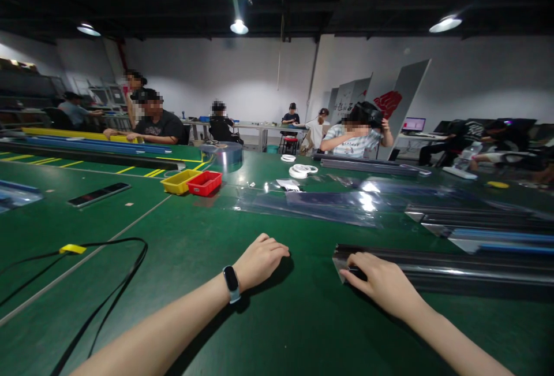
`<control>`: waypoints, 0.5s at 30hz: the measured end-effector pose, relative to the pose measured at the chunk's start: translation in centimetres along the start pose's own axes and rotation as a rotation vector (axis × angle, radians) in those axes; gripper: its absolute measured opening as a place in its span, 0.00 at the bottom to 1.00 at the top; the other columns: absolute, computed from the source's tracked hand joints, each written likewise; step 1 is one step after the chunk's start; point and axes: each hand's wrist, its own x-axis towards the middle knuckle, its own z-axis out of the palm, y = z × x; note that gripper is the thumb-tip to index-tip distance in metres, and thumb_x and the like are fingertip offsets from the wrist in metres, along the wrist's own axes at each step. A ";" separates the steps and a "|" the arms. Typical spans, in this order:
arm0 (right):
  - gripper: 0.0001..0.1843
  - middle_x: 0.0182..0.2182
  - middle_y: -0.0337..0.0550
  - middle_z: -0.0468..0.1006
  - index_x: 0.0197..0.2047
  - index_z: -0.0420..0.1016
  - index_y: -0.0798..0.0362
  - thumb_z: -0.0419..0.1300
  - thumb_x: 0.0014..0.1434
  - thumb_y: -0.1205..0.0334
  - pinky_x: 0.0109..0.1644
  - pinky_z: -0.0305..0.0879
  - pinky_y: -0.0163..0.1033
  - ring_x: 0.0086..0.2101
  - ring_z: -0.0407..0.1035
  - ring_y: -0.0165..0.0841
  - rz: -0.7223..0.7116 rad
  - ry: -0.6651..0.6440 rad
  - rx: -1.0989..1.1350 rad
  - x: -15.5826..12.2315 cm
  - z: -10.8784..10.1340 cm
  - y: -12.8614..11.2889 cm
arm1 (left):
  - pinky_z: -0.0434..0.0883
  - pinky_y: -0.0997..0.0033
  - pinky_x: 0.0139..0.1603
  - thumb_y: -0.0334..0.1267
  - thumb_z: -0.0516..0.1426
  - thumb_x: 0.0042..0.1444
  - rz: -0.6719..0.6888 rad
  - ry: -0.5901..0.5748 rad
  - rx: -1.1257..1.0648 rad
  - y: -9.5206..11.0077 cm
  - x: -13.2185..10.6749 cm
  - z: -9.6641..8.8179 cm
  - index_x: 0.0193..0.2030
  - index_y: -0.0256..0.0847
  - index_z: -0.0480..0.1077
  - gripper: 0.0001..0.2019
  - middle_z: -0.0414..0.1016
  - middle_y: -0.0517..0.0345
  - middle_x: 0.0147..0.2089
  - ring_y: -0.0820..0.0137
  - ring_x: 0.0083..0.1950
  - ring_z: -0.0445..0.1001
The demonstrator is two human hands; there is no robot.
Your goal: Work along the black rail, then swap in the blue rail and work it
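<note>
Black extruded profile (pixel 476 272) at lower right, long axis toward right frame edge. Right grip (pixel 381 281) nearer, touching its left end; cannot tell whether clamped. Left grip (pixel 261 261) lower centre, well apart, palm hidden, closure unclear.

Long, dark profile stock (pixel 476 272) lies flat on the green table (pixel 285 324), its right end out of view. Its surface gleams.

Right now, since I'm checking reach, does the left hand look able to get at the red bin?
Probably yes: mostly open green tabletop lies between the left hand and the red bin, with clear sheets to the right; a stretch seems needed.
</note>
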 end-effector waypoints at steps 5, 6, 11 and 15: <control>0.19 0.27 0.44 0.72 0.31 0.66 0.51 0.42 0.57 0.46 0.30 0.57 0.36 0.29 0.66 0.34 0.014 0.046 -0.096 0.0 0.8 0.2 | 0.58 0.67 0.41 0.34 0.44 0.59 -0.053 0.020 0.046 0.2 0.0 -0.2 0.40 0.42 0.67 0.12 0.73 0.59 0.36 0.71 0.38 0.67; 0.19 0.27 0.44 0.72 0.31 0.66 0.51 0.42 0.57 0.46 0.30 0.57 0.36 0.29 0.66 0.34 0.014 0.049 -0.111 0.0 1.0 0.2 | 0.58 0.67 0.40 0.35 0.45 0.58 -0.056 0.020 0.058 0.2 -0.1 -0.2 0.39 0.42 0.68 0.11 0.72 0.58 0.34 0.71 0.37 0.66; 0.19 0.26 0.44 0.72 0.34 0.66 0.51 0.43 0.57 0.46 0.29 0.57 0.35 0.27 0.67 0.33 -0.008 0.074 -0.151 0.0 1.5 0.6 | 0.59 0.69 0.36 0.36 0.46 0.57 -0.052 0.020 0.133 0.1 -0.3 0.0 0.32 0.40 0.67 0.11 0.70 0.58 0.28 0.70 0.33 0.64; 0.20 0.25 0.43 0.73 0.35 0.66 0.52 0.44 0.56 0.45 0.28 0.58 0.35 0.26 0.67 0.33 -0.029 0.092 -0.174 -0.1 1.6 1.0 | 0.58 0.71 0.32 0.36 0.45 0.57 -0.064 0.025 0.185 -0.1 -0.4 0.4 0.30 0.40 0.66 0.11 0.68 0.58 0.27 0.71 0.32 0.63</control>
